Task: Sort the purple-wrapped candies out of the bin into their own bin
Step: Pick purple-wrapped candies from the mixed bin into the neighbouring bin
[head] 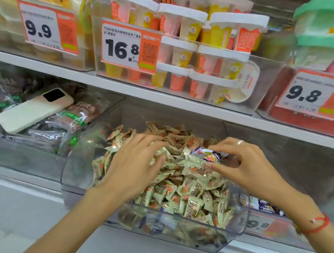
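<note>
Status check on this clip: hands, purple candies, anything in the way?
Left hand open, flat on the green candies. Right hand pinching purple candies above the bin. Nothing blocking.

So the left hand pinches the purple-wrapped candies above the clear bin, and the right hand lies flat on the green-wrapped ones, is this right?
Not quite: the hands are swapped. In the head view, the right hand pinches the purple-wrapped candies above the clear bin, and the left hand lies flat on the green-wrapped candies.
</note>
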